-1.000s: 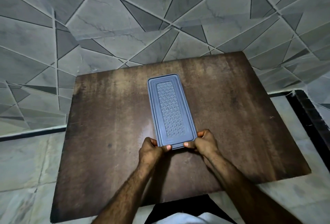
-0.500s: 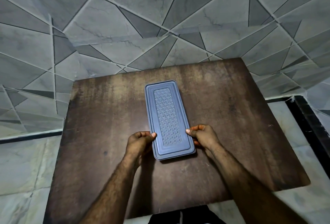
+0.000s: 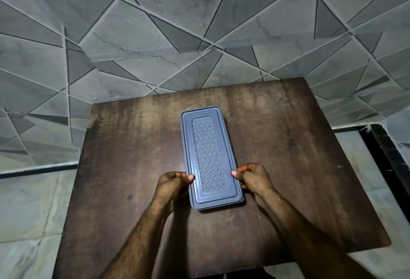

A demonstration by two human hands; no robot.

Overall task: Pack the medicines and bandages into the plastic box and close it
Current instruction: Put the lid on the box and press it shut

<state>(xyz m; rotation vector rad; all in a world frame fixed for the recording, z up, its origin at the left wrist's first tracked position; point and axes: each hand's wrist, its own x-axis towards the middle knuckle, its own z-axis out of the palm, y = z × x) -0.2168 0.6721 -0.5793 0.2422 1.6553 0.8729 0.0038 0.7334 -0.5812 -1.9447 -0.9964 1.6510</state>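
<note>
A long blue-grey plastic box (image 3: 208, 136) lies lengthwise in the middle of the brown table (image 3: 133, 145), its textured lid on top and covering it. My left hand (image 3: 172, 184) grips the box's left side near the near end, thumb on the lid's rim. On the opposite side my right hand (image 3: 253, 178) holds the right edge the same way, thumb pressed on the lid. Whatever is inside the box is hidden; no medicines or bandages show.
The table stands against a grey tiled wall (image 3: 199, 34) with angular patterns. Pale floor tiles (image 3: 28, 212) show to the left and right, with a black strip (image 3: 386, 156) beside the table's right edge.
Both hands have moved from the box's near end corners to its long sides. The box sits slightly farther from me on the table.
</note>
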